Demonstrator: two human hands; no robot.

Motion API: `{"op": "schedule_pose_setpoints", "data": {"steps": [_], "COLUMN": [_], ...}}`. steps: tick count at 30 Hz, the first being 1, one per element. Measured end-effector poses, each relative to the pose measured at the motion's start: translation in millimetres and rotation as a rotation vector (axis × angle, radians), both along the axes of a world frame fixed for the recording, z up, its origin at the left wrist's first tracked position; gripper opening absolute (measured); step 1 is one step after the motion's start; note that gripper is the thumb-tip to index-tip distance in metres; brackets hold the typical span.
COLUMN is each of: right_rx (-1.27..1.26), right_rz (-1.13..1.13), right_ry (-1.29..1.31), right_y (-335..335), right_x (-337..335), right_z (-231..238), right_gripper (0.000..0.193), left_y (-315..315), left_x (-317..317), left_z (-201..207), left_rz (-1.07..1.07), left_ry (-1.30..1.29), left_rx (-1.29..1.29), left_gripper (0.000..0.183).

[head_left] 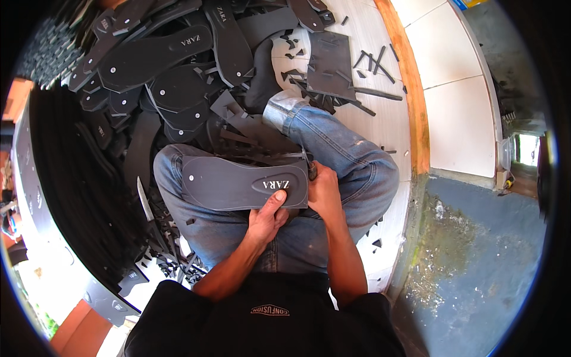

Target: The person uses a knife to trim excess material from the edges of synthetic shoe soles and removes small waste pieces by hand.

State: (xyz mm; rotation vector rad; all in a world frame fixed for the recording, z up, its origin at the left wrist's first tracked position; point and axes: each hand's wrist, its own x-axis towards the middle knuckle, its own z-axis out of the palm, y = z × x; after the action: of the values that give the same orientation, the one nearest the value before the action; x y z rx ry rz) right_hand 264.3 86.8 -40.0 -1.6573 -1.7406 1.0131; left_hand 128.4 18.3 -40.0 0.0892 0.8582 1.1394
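Across my lap lies a dark grey insole-shaped foam sheet (229,184), with a rounded sole outline and white lettering near its right end. My left hand (267,223) grips its near edge, thumb pressed on top beside the lettering and the other fingers underneath. At the sheet's right end, my right hand (324,187) is closed around the dark handle of a knife (312,171). Its thin blade stands at the sheet's far right corner; most of it is hard to make out. Dark offcuts lie just beyond the sheet, between my legs.
Many cut black soles (157,56) are heaped at the far left, beside a tall stack of sheets (77,178). Another knife (144,199) lies by my left knee. Foam scraps (330,65) litter the pale floor ahead. A wooden strip (410,89) edges the floor at right.
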Motion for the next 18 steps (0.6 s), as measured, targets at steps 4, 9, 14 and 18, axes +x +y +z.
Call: {"op": "schedule_pose_setpoints", "data": {"steps": [4, 9, 14, 18], "right_rx": [-0.494, -0.171, -0.077, 0.266], "right_rz": [-0.101, -0.161, -0.140, 0.001], "right_ry": [0.605, 0.160, -0.107, -0.259], "right_y": [-16.0, -39.5, -56.1, -37.6], "right_x": [18.5, 20.4, 18.9, 19.5], "right_z": [5.6, 21.6, 23.4, -6.1], "right_gripper": [0.015, 0.023, 0.032, 0.034], "left_y": [-2.7, -3.1, -7.3, -21.1], "left_x": [1.6, 2.1, -3.0, 5.7], "left_z": [3.7, 7.3, 7.8, 2.1], "left_rz": [-0.003, 0.043, 0.013, 0.029], "left_ry": [0.044, 0.011, -0.062, 0.025], "left_rx": [0.014, 0.014, 0.043, -0.098], "left_gripper": [0.022, 0.020, 0.018, 0.020]}}
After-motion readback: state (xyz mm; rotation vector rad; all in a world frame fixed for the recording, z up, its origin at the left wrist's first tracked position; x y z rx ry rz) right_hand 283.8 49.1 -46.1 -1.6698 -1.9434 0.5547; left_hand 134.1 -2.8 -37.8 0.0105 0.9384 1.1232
